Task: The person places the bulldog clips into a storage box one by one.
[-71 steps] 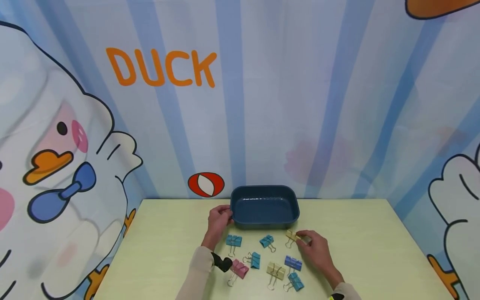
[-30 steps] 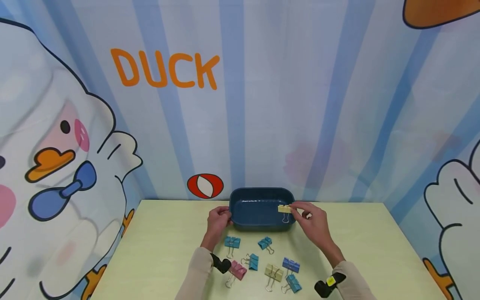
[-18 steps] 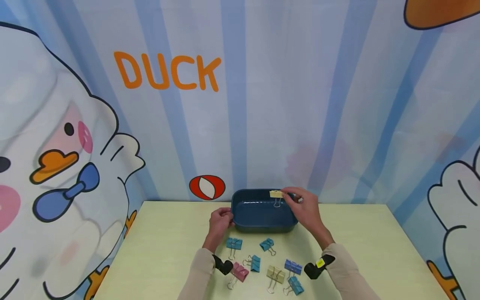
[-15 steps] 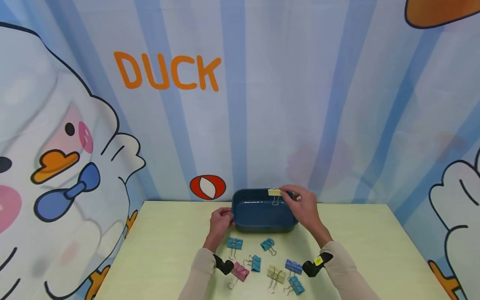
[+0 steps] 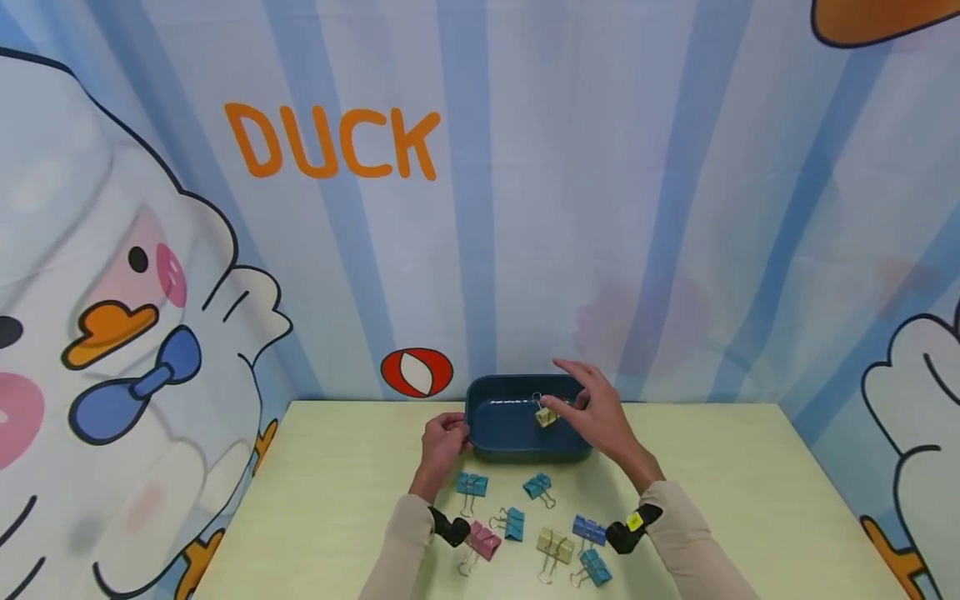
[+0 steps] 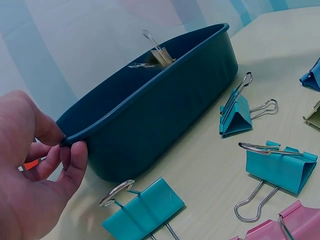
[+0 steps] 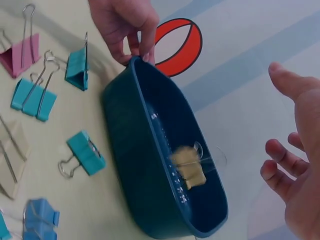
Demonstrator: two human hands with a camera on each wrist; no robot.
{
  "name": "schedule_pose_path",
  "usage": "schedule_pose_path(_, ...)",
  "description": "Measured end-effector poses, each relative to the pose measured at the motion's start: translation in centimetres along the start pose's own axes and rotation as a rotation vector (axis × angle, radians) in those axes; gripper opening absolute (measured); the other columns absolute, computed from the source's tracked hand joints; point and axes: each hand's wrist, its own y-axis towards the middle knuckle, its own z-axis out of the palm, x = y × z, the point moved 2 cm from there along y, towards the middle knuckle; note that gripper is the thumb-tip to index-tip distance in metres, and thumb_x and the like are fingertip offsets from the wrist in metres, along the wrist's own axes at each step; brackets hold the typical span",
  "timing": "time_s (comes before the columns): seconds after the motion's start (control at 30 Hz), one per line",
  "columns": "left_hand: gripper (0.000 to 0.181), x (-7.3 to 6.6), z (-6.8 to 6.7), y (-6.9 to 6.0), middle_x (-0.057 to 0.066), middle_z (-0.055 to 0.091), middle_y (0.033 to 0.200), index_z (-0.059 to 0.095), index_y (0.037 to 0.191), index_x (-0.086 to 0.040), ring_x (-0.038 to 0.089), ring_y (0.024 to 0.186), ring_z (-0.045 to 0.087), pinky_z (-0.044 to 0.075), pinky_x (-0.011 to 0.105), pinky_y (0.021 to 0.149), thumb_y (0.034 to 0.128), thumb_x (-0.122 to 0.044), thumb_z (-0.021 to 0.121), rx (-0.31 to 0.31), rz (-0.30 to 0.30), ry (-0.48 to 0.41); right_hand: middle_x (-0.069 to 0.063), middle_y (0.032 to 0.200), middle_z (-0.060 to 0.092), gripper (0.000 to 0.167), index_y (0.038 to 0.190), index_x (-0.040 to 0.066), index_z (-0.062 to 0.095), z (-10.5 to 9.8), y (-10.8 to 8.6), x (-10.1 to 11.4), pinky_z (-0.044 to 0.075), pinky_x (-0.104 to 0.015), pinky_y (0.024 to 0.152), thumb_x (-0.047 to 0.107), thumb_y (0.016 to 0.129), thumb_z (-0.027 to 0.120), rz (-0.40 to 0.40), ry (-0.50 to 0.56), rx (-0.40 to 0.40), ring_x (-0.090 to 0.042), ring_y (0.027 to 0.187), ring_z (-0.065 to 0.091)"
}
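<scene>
A yellow binder clip (image 5: 546, 416) is inside the dark blue tray (image 5: 528, 451), blurred in the right wrist view (image 7: 190, 167). Over the tray's right part, the right hand (image 5: 600, 417) has its thumb and index finger spread apart, touching nothing; in the right wrist view a gap separates it from the clip. The left hand (image 5: 441, 446) pinches the tray's left rim between thumb and fingers, which the left wrist view shows closely (image 6: 35, 160).
On the table (image 5: 322, 500) in front of the tray lie several teal clips (image 5: 472, 483), a pink clip (image 5: 483, 540), a blue clip (image 5: 589, 530) and another yellow clip (image 5: 555, 546). A patterned curtain (image 5: 555, 208) stands behind the tray.
The right hand lifted the yellow clip from the table's front area, carried it over the tray and let go; the clip has dropped lower. The left hand has stayed at the rim.
</scene>
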Motion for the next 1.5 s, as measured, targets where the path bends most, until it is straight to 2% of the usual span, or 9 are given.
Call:
schedule_pose_path(0.37, 0.031, 0.2, 0.0, 0.3, 0.018, 0.066, 0.105, 0.062, 0.127, 0.01, 0.019, 0.073, 0.061, 0.06, 0.03, 0.071, 0.0979, 0.0, 0.056, -0.002, 0.004, 0.003, -0.014, 0.146, 0.05, 0.068, 0.155, 0.018, 0.048, -1.5, -0.6, -0.1, 0.049, -0.032, 0.059, 0.031, 0.095, 0.077, -0.033, 0.007, 0.065, -0.017, 0.063, 0.054)
schedule_pose_path(0.53, 0.03, 0.2, 0.1, 0.1, 0.016, 0.065, 0.104, 0.063, 0.126, 0.01, 0.018, 0.072, 0.06, 0.06, 0.03, 0.07, 0.0981, 0.0, 0.057, -0.006, 0.005, 0.002, -0.014, 0.146, 0.051, 0.069, 0.154, 0.016, 0.049, -2.1, -1.8, -0.4, 0.048, -0.033, 0.06, 0.033, 0.094, 0.078, -0.024, -0.004, 0.112, -0.017, 0.066, 0.055)
schedule_pose_path(0.83, 0.032, 0.4, -0.1, 0.4, 0.017, 0.065, 0.105, 0.062, 0.128, 0.009, 0.018, 0.072, 0.061, 0.059, 0.03, 0.071, 0.0979, -0.001, 0.056, -0.004, -0.008, 0.011, -0.014, 0.149, 0.051, 0.067, 0.151, 0.016, 0.053, -1.8, -6.5, -2.3, 0.052, -0.03, 0.068, 0.037, 0.092, 0.079, 0.026, -0.028, 0.186, -0.009, 0.073, 0.057)
schedule_pose_path(1.0, 0.031, 0.3, -0.1, 0.6, 0.016, 0.065, 0.105, 0.063, 0.127, 0.007, 0.017, 0.073, 0.061, 0.058, 0.027, 0.069, 0.0984, -0.002, 0.056, -0.001, -0.006, 0.01, -0.01, 0.145, 0.054, 0.064, 0.147, 0.019, 0.057, -1.5, -9.3, -3.5, 0.051, -0.029, 0.066, 0.042, 0.091, 0.078, 0.117, 0.003, 0.253, -0.009, 0.073, 0.057)
schedule_pose_path(1.17, 0.032, 0.3, -0.1, 0.5, 0.017, 0.065, 0.107, 0.063, 0.128, 0.007, 0.019, 0.075, 0.061, 0.058, 0.025, 0.069, 0.0986, -0.003, 0.056, -0.003, -0.014, 0.008, -0.013, 0.143, 0.056, 0.061, 0.145, 0.014, 0.059, -0.9, -11.9, -5.1, 0.049, -0.028, 0.065, 0.04, 0.093, 0.077, 0.186, 0.019, 0.336, -0.008, 0.071, 0.057)
schedule_pose_path(1.3, 0.031, 0.4, 0.0, 0.5, 0.018, 0.065, 0.108, 0.063, 0.127, 0.007, 0.019, 0.074, 0.061, 0.058, 0.026, 0.068, 0.0984, -0.003, 0.056, 0.002, -0.02, 0.003, -0.014, 0.141, 0.057, 0.057, 0.143, 0.011, 0.06, -0.7, -13.6, -6.3, 0.048, -0.027, 0.063, 0.037, 0.095, 0.076, 0.188, 0.027, 0.391, -0.008, 0.07, 0.056)
schedule_pose_path(1.5, 0.03, 0.5, 0.2, 0.4, 0.018, 0.065, 0.107, 0.063, 0.127, 0.006, 0.019, 0.074, 0.06, 0.058, 0.026, 0.069, 0.099, -0.002, 0.056, -0.001, -0.034, 0.005, -0.008, 0.138, 0.061, 0.051, 0.142, 0.015, 0.063, -0.5, -15.8, -7.6, 0.045, -0.025, 0.064, 0.043, 0.099, 0.068, 0.18, -0.006, 0.43, -0.006, 0.072, 0.054)
